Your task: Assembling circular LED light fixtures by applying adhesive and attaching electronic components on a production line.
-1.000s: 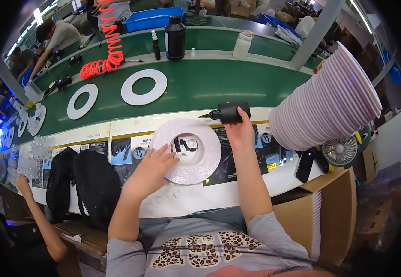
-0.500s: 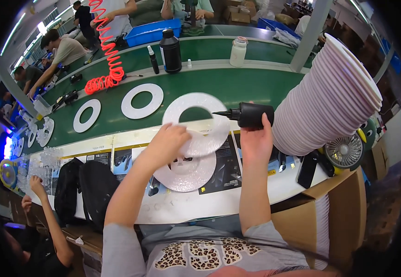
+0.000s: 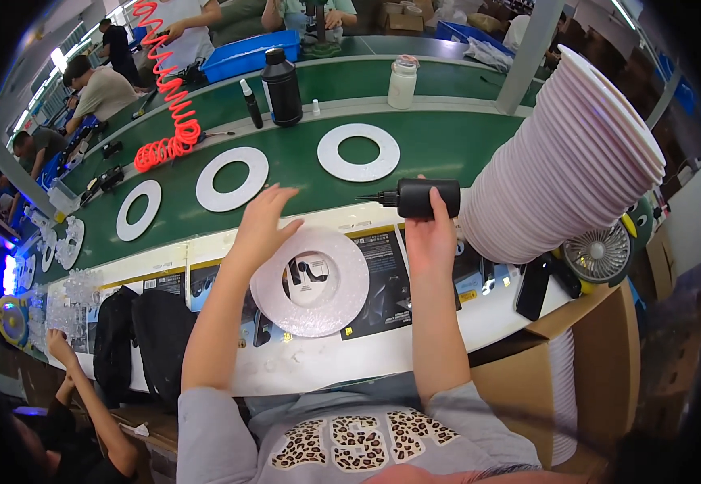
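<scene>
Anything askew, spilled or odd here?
The tall stack of white rings on the right looks askew: it leans outward, though the fisheye lens may exaggerate this. The black bottle is tipped sideways in the right hand, but no drip is visible. Nothing else stands out.

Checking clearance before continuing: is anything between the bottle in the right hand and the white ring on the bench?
Nothing visible is. The black bottle in the right hand is right of the ring; the left hand, at the ring's upper left, is off that path.

Near the counter's (image 3: 302, 367) far edge, the right hand (image 3: 431, 234) holds a black bottle (image 3: 429, 198), the left hand (image 3: 262, 222) loosely spread.
</scene>
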### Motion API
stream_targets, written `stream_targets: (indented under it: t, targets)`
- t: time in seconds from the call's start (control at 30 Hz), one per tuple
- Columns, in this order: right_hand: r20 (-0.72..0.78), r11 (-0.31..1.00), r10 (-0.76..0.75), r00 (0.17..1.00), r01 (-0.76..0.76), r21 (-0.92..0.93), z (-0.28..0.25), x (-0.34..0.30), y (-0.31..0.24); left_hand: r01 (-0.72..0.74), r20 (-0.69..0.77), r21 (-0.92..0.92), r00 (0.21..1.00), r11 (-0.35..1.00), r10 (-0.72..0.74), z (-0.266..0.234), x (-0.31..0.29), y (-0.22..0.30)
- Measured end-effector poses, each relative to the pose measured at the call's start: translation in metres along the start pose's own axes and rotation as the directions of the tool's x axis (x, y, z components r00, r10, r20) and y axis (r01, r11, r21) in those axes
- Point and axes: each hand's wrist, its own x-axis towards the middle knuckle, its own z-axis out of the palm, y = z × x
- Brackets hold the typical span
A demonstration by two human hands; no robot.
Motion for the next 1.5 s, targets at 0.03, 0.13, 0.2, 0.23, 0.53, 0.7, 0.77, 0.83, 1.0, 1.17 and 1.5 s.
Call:
stream_targets:
  t: [0.03, 0.13, 0.2, 0.23, 0.53, 0.7, 0.77, 0.83, 1.0, 1.17, 1.5]
  targets:
    - [-0.005, 1.000, 0.000, 1.000, 0.000, -0.002, 0.001, 0.000, 0.003, 0.001, 0.004, -0.003, 1.000, 1.000, -0.001, -0.004, -0.017, -0.001]
    - [0.051, 0.970, -0.021, 0.998, 0.033, -0.241, 0.004, -0.005, 0.013, 0.118, -0.076, -0.128, 0.989, 0.985, -0.128, -0.007, -0.063, -0.007]
    - [0.087, 0.936, -0.032, 0.996, 0.061, -0.346, 0.006, -0.006, 0.020, 0.250, -0.223, -0.210, 0.929, 0.945, -0.295, -0.001, -0.082, -0.013]
    - [0.126, 0.894, -0.041, 0.991, 0.093, -0.439, 0.005, -0.007, 0.023, 0.251, -0.220, -0.220, 0.929, 0.943, -0.299, 0.003, -0.086, -0.017]
    - [0.366, 0.480, -0.070, 0.928, 0.353, -0.803, 0.007, -0.026, 0.038, 0.277, -0.286, -0.265, 0.892, 0.924, -0.350, 0.009, -0.094, -0.024]
    - [0.398, 0.462, -0.054, 0.916, 0.377, -0.803, 0.003, -0.022, 0.040, 0.245, -0.281, -0.259, 0.906, 0.934, -0.316, 0.007, -0.094, -0.022]
    - [0.394, 0.469, -0.049, 0.918, 0.370, -0.802, 0.003, -0.021, 0.039, 0.239, -0.276, -0.254, 0.911, 0.937, -0.307, 0.007, -0.094, -0.022]
    - [0.389, 0.478, -0.047, 0.920, 0.362, -0.800, 0.002, -0.020, 0.040, 0.229, -0.287, -0.247, 0.911, 0.941, -0.297, 0.008, -0.092, -0.022]
    - [0.418, 0.504, -0.082, 0.905, 0.400, -0.766, 0.000, -0.019, 0.043, 0.226, -0.298, -0.250, 0.907, 0.941, -0.297, 0.008, -0.093, -0.022]
    - [0.412, 0.497, -0.056, 0.909, 0.383, -0.778, -0.001, -0.019, 0.042, 0.226, -0.293, -0.258, 0.908, 0.939, -0.299, 0.009, -0.093, -0.021]
    - [0.405, 0.476, -0.034, 0.914, 0.371, -0.797, -0.001, -0.020, 0.041, 0.244, -0.278, -0.258, 0.908, 0.935, -0.314, 0.009, -0.094, -0.022]
